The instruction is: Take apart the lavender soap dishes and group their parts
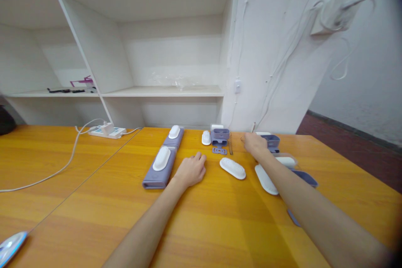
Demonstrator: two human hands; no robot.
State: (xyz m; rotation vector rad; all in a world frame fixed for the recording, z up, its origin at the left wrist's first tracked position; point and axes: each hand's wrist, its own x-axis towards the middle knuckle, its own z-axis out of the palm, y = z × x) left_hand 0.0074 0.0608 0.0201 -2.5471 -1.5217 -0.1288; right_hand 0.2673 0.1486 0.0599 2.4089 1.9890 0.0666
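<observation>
My left hand (190, 170) rests on the orange table (94, 201) with its fingers curled loosely, nothing in it, just right of a long purple holder with a white oval cap (161, 163). A second such holder (173, 135) lies behind it. My right hand (255, 143) reaches far across the table toward small purple parts (271, 141); its fingers are hidden from me. Between the hands lie a white oval cap (233, 168), a smaller white cap (206, 137) and an open purple box (220, 136) with a flat purple piece (219, 150).
Another white cap (265, 179) and purple pieces (306, 177) lie under my right forearm. A power strip (106, 131) with a white cable sits at the back left. White shelves (163, 91) stand behind the table. A mouse (11, 246) lies at the near left corner.
</observation>
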